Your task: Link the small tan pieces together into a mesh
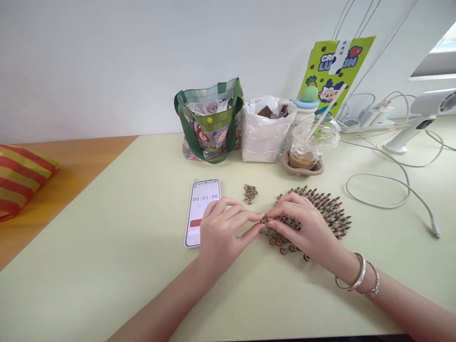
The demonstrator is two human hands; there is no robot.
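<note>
Holds a screw [265, 220] over the table [142, 213], clamping fingers of left hand [224, 228] on one end, of right hand [308, 225] on the other (probably for steadiness), beside the pile [326, 209]. Has the phone [195, 213] screen-up, presumably for reading its timer [205, 198].

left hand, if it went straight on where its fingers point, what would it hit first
Likely the right hand, just past the small piece that the left hand pinches; depth between them is hard to judge.
</note>
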